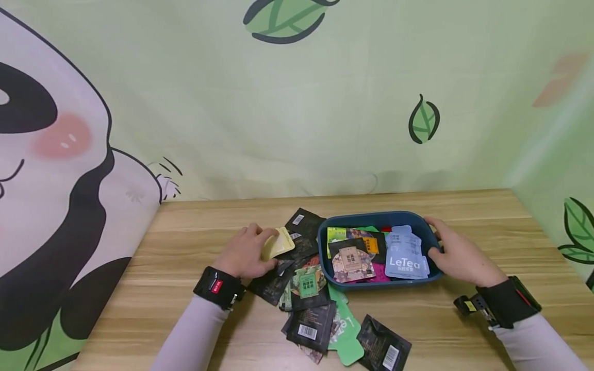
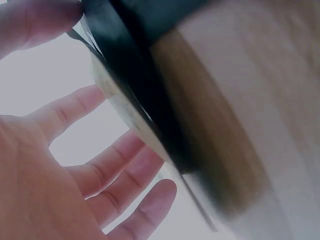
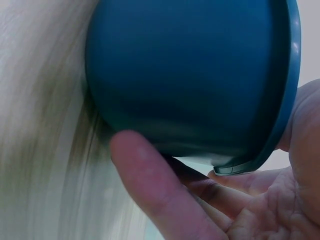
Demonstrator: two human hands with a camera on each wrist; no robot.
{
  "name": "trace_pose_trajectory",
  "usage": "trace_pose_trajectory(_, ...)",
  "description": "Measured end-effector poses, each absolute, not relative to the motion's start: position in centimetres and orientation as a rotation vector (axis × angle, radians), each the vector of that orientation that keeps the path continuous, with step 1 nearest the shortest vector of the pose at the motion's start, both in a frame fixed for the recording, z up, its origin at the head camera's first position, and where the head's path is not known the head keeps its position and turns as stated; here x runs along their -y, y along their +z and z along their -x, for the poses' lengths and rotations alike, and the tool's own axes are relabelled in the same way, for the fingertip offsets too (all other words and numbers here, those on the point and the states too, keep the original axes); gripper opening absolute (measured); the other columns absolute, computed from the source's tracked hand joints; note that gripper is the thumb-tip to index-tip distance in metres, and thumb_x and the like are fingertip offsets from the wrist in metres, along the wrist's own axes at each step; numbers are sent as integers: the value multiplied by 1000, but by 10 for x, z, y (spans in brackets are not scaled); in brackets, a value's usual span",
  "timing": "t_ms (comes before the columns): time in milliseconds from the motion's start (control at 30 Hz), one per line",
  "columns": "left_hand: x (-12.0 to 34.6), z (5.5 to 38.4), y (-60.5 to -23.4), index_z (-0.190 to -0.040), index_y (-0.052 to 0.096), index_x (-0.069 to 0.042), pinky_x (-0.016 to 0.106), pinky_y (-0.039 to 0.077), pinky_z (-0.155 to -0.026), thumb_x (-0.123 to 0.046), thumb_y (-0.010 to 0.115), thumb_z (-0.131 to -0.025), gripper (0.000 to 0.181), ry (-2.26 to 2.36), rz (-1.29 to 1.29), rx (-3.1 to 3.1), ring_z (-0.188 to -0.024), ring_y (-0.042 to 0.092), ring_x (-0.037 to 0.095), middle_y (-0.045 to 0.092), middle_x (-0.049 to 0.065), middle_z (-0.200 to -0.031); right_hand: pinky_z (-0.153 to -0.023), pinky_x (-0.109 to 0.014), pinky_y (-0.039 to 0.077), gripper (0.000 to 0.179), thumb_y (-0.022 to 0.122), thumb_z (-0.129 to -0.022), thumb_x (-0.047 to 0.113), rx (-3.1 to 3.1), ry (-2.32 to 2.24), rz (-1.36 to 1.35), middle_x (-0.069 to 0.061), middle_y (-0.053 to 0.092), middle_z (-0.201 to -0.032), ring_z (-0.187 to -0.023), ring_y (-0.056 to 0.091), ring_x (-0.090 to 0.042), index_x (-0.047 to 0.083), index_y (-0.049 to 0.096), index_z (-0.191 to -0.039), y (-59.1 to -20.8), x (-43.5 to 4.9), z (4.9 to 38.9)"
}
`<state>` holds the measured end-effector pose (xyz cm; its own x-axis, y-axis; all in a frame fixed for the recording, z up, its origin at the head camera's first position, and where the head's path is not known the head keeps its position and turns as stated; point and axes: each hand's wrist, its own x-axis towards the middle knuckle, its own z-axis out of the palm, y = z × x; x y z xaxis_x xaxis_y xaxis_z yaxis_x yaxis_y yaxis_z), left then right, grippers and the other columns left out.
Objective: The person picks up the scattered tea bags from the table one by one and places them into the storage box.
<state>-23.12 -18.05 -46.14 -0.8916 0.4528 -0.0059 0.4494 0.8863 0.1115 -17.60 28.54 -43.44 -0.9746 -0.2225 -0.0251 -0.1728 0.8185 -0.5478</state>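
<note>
My left hand (image 1: 246, 252) pinches a pale yellow sachet (image 1: 279, 243), tilted up above the pile of black sachets. The left wrist view shows the fingers (image 2: 122, 167) against the pale face of that sachet (image 2: 125, 112), with dark packets right beside it. At the right end of a dark blue plastic basket (image 1: 380, 286), my right hand (image 1: 464, 255) grips the wall. Its thumb (image 3: 145, 165) lies along the outside of the basket (image 3: 185, 75) in the right wrist view. Inside stand light blue LeTea pouches (image 1: 405, 257) and a black sachet with a floral print (image 1: 351, 262).
Left of the basket spreads a loose pile of black sachets (image 1: 310, 330), including one with a green label (image 1: 308, 285). A green pouch (image 1: 345, 330) lies partly under them, and another black sachet (image 1: 384, 344) rests near the front. A printed cloth backdrop (image 1: 301, 129) rises behind the table.
</note>
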Motion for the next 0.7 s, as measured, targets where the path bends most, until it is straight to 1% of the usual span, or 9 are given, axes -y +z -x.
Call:
trace_pose_trajectory(200,181,231,-459,-144,52,-26,45,48,-86,-51,64,-80,70,171,-719,-3020,-102,55,29,55,15,-119,-48,-34,37,72,54,-92,10,-2908,-860,310,-42,51,-128,-73,55,-22,-4,24,-155,-434,-286,176)
trace_pose_trajectory(367,180,232,-460,-143,52,-26,45,48,-85,-50,66,-78,70,183,-717,-3015,-100,55,28,55,15,-116,-49,-34,37,71,54,-92,9,-2909,-865,310,-41,51,-128,-79,56,-25,-4,24,-155,-434,-286,175)
trace_pose_trajectory(433,180,232,-459,-143,53,-26,45,48,-85,-50,66,-78,70,191,-710,-3011,-100,55,28,54,15,-116,-49,-34,37,71,54,-92,9,-2908,-865,310,-41,51,-129,-77,56,-24,-5,24,-155,-434,-286,175)
trace_pose_trajectory(533,180,232,-458,-142,53,-27,44,48,-83,-50,67,-78,70,208,-712,-3012,-100,54,26,54,13,-116,-48,-34,37,72,54,-92,9,-2901,-869,307,-42,51,-128,-70,54,-21,-4,23,-155,-434,-286,175)
trace_pose_trajectory(700,172,231,-449,-140,55,-28,39,47,-74,-49,68,-78,67,265,-774,-3031,-94,51,23,53,10,-112,-48,-34,37,72,54,-92,9,-2900,-876,302,-41,51,-128,-71,55,-21,-4,24,-155,-434,-286,176)
